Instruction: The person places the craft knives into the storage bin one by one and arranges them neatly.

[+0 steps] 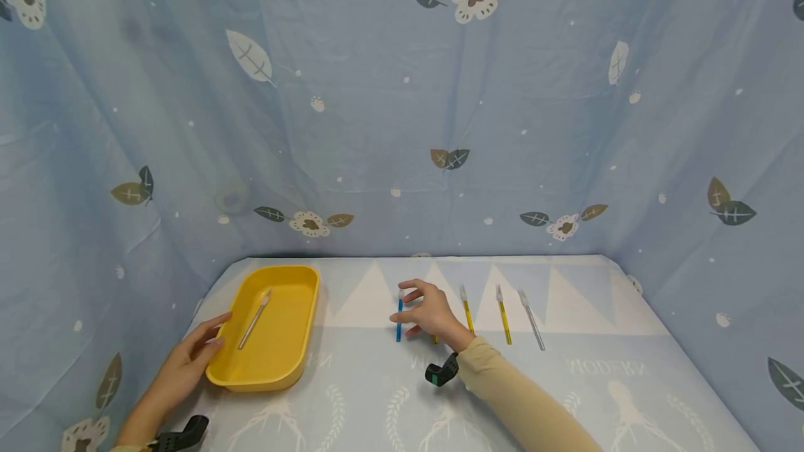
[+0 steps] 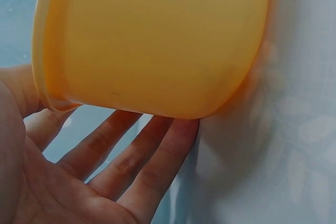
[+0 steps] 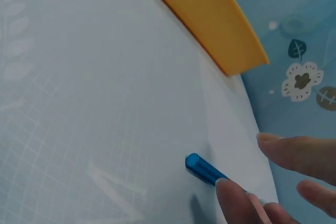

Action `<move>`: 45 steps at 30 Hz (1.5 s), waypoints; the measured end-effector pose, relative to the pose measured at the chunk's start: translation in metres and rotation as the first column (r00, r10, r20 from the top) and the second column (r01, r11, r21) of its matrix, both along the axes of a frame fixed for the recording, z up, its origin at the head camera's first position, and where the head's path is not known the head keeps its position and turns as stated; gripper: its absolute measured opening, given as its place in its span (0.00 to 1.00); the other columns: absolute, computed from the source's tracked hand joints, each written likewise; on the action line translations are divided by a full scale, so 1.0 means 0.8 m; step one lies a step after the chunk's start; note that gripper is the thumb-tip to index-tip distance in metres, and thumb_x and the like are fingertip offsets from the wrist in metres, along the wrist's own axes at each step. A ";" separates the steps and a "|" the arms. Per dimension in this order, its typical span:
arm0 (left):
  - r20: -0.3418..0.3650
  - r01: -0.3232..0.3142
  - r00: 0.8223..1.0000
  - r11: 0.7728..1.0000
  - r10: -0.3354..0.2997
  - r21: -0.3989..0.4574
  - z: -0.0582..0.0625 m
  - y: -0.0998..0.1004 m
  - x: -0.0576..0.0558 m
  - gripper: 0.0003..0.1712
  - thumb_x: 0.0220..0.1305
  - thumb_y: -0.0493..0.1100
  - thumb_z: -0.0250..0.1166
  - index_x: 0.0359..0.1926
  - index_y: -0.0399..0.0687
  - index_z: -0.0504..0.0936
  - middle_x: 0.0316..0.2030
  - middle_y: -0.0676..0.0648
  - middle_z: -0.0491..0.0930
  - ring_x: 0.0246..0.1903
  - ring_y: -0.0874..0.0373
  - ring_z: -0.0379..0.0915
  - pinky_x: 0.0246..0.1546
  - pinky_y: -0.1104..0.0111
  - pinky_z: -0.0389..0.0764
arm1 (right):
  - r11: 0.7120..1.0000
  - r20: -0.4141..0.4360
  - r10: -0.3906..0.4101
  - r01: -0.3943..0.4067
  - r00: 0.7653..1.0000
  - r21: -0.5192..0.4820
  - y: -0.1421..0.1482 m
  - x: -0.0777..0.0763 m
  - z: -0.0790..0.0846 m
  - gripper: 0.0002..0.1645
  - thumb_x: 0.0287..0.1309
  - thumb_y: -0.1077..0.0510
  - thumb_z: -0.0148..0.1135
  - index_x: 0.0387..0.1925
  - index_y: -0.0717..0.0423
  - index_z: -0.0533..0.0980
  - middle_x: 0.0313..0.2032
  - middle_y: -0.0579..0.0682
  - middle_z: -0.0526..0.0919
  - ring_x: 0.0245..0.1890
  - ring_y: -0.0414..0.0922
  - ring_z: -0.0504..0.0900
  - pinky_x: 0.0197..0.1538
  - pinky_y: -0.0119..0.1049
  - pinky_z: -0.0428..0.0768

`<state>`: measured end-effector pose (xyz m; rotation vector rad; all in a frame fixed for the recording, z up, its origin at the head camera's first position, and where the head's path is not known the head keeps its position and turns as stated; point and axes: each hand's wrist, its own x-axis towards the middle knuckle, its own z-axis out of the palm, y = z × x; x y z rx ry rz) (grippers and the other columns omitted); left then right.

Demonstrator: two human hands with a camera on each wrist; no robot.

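My left hand (image 1: 188, 354) rests against the left side of a yellow tray (image 1: 295, 361). In the left wrist view its fairly straight fingers (image 2: 149, 177) touch the tray's outer wall. A slim silver craft knife (image 1: 254, 319) with a pale cap lies inside. My right hand (image 1: 430, 309) is over a blue craft knife (image 1: 398, 330) on the table. In the right wrist view the thumb overlaps the blue handle (image 3: 205, 169), while the upper fingers stand apart from it. Part of a yellow craft knife (image 1: 435, 339) shows beneath this hand.
Right of my right hand lie two yellow craft knives, one nearer (image 1: 467, 312) and one farther (image 1: 504, 316), then a silver one (image 1: 532, 323). A patterned cloth covers the table (image 1: 352, 368). Blue floral curtains (image 1: 377, 124) hang at the back and sides.
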<state>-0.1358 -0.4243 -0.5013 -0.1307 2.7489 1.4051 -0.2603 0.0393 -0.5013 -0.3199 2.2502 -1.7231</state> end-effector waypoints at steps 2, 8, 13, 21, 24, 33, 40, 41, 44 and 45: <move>-0.003 0.000 1.000 1.000 0.000 0.000 0.000 0.000 0.000 0.36 0.89 0.51 0.54 0.85 0.39 0.59 0.81 0.28 0.58 0.75 0.26 0.59 0.47 0.90 0.64 | 1.000 0.005 -0.011 0.011 1.000 0.010 -0.001 -0.002 -0.001 0.45 0.58 0.66 0.84 0.75 0.61 0.74 0.58 0.68 0.79 0.26 0.58 0.90 0.30 0.47 0.90; -0.002 0.000 1.000 1.000 0.000 0.000 0.000 0.002 -0.003 0.36 0.89 0.52 0.54 0.85 0.39 0.59 0.81 0.28 0.59 0.75 0.26 0.59 0.47 0.90 0.65 | 0.999 0.013 -0.035 0.035 0.999 0.013 -0.003 -0.004 -0.002 0.46 0.56 0.68 0.84 0.74 0.62 0.74 0.57 0.66 0.79 0.21 0.58 0.89 0.30 0.46 0.90; 0.007 0.005 1.000 1.000 -0.005 0.001 0.004 0.005 -0.004 0.36 0.89 0.53 0.54 0.85 0.40 0.59 0.80 0.27 0.59 0.75 0.26 0.60 0.47 0.89 0.65 | 0.998 -0.005 -0.054 0.054 0.999 0.021 -0.004 -0.008 -0.009 0.45 0.55 0.70 0.83 0.73 0.63 0.75 0.56 0.66 0.79 0.20 0.55 0.89 0.29 0.45 0.90; -0.035 0.027 0.999 1.000 -0.027 0.007 0.004 0.006 -0.005 0.35 0.89 0.51 0.54 0.84 0.38 0.60 0.78 0.26 0.61 0.73 0.26 0.62 0.47 0.88 0.67 | 0.997 -0.049 -0.050 0.052 0.998 0.052 -0.008 -0.013 -0.017 0.44 0.53 0.72 0.84 0.71 0.64 0.77 0.55 0.64 0.79 0.14 0.47 0.84 0.26 0.43 0.89; -0.056 0.038 0.998 0.999 -0.037 0.010 0.002 0.007 -0.006 0.35 0.89 0.50 0.54 0.84 0.37 0.60 0.79 0.27 0.61 0.73 0.26 0.62 0.48 0.89 0.67 | 0.996 -0.074 -0.046 0.052 0.996 0.069 -0.009 -0.014 -0.019 0.44 0.52 0.73 0.84 0.71 0.65 0.77 0.55 0.64 0.79 0.13 0.44 0.82 0.25 0.42 0.88; -0.085 0.030 0.996 0.999 -0.031 -0.015 -0.003 0.003 -0.005 0.34 0.89 0.50 0.54 0.83 0.37 0.62 0.78 0.29 0.64 0.69 0.39 0.69 0.48 0.87 0.71 | 0.996 -0.076 -0.042 0.048 0.996 0.077 -0.013 -0.014 -0.023 0.44 0.52 0.73 0.84 0.71 0.66 0.77 0.52 0.60 0.78 0.13 0.42 0.79 0.24 0.39 0.87; -0.116 0.020 0.993 1.000 -0.021 -0.011 -0.006 -0.002 0.005 0.33 0.89 0.50 0.55 0.82 0.38 0.65 0.77 0.30 0.65 0.57 0.85 0.58 0.48 0.89 0.71 | 0.997 -0.080 -0.017 0.022 0.997 0.069 -0.019 -0.015 -0.026 0.44 0.52 0.73 0.83 0.71 0.68 0.76 0.52 0.60 0.79 0.15 0.42 0.82 0.26 0.39 0.88; -0.115 0.022 0.993 1.000 -0.023 -0.011 -0.006 -0.002 0.005 0.33 0.89 0.51 0.55 0.82 0.38 0.65 0.77 0.30 0.64 0.58 0.82 0.60 0.48 0.89 0.70 | 0.997 -0.081 -0.019 0.025 0.997 0.070 -0.019 -0.015 -0.026 0.44 0.52 0.73 0.83 0.71 0.67 0.76 0.52 0.60 0.79 0.16 0.42 0.83 0.26 0.39 0.88; -0.105 0.021 0.994 1.000 -0.022 -0.011 -0.006 -0.001 0.004 0.34 0.89 0.52 0.55 0.83 0.38 0.64 0.77 0.30 0.64 0.66 0.58 0.68 0.48 0.89 0.70 | 0.997 -0.073 -0.026 0.031 0.997 0.069 -0.018 -0.017 -0.028 0.43 0.52 0.74 0.82 0.70 0.67 0.77 0.51 0.59 0.79 0.17 0.43 0.85 0.27 0.39 0.88; -0.099 0.020 0.995 1.000 -0.021 -0.013 -0.005 -0.001 0.003 0.34 0.89 0.51 0.54 0.83 0.38 0.64 0.77 0.30 0.64 0.68 0.49 0.69 0.48 0.89 0.70 | 0.997 -0.067 -0.027 0.032 0.997 0.070 -0.018 -0.017 -0.028 0.43 0.52 0.74 0.82 0.70 0.67 0.77 0.51 0.58 0.79 0.17 0.43 0.85 0.27 0.39 0.88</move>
